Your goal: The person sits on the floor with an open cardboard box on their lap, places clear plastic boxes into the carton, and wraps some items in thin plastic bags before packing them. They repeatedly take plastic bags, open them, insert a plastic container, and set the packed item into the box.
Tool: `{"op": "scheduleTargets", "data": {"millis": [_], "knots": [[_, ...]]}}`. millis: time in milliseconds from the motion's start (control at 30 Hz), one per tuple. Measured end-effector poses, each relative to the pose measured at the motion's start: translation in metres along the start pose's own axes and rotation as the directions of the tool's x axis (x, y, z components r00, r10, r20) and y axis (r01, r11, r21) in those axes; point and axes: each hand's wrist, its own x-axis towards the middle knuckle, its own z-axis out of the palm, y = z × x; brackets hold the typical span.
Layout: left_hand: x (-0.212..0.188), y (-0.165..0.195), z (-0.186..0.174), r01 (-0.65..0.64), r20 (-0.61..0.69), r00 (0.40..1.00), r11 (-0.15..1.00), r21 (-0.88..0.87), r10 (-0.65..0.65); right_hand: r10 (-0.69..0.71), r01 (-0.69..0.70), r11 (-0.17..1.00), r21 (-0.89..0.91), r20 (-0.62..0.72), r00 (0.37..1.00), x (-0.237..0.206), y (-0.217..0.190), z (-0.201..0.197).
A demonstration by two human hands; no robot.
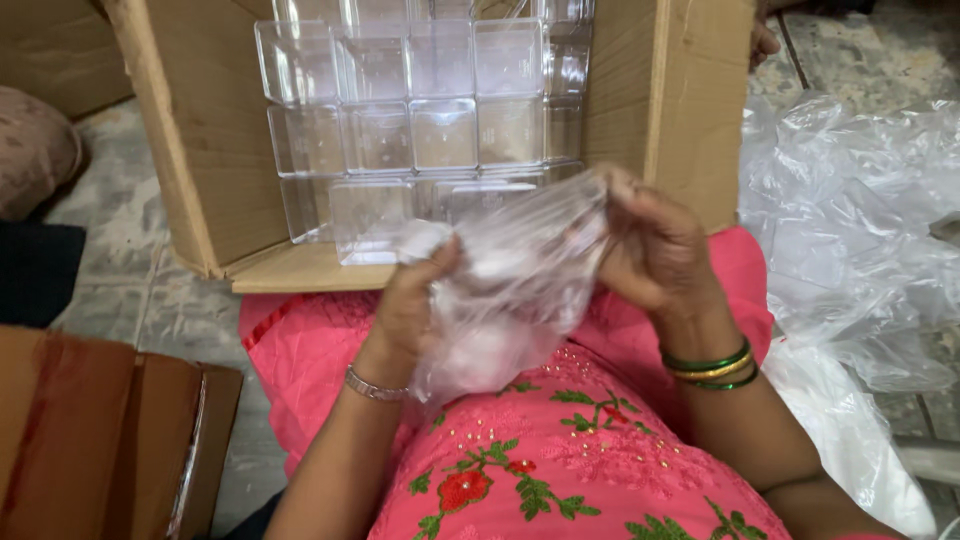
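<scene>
A thin clear plastic bag (520, 275) is held up in front of my lap, crumpled and stretched between both hands. My left hand (412, 300) grips its lower left side, with a silver bracelet on that wrist. My right hand (655, 250) pinches the bag's upper right edge; green and gold bangles ring that wrist. Something pale shows inside the bag, but I cannot tell what it is. Just beyond the hands an open cardboard box (200, 150) lies on its side, filled with stacked clear plastic containers (440, 110).
A heap of loose clear plastic bags (860, 230) lies on the floor at the right. A brown cardboard piece (90, 430) sits at the lower left. A dark cloth (35, 270) and a pinkish cushion (35, 145) lie at the far left on the tiled floor.
</scene>
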Motion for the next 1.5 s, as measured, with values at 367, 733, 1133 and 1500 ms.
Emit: {"op": "scheduleTargets", "data": {"millis": [367, 733, 1133, 1500], "knots": [[0.076, 0.020, -0.016, 0.226, -0.386, 0.715, 0.330, 0.917, 0.583, -0.280, -0.116, 0.569, -0.814, -0.324, 0.904, 0.094, 0.076, -0.099], [0.002, 0.032, 0.083, -0.067, -0.211, 0.916, 0.651, 0.756, 0.340, -0.104, 0.091, 0.958, -0.270, -0.032, 0.994, 0.029, 0.071, -0.038], [0.008, -0.003, 0.029, -0.041, -0.133, 0.927, 0.445, 0.894, 0.351, 0.210, -0.201, 0.978, -0.061, 0.193, 0.959, -0.021, 0.070, -0.007], [0.016, -0.038, 0.019, 0.192, -0.312, 0.910, 0.389, 0.901, 0.272, -0.324, 0.281, 0.932, -0.228, -0.181, 0.929, -0.103, 0.005, -0.097]]}}
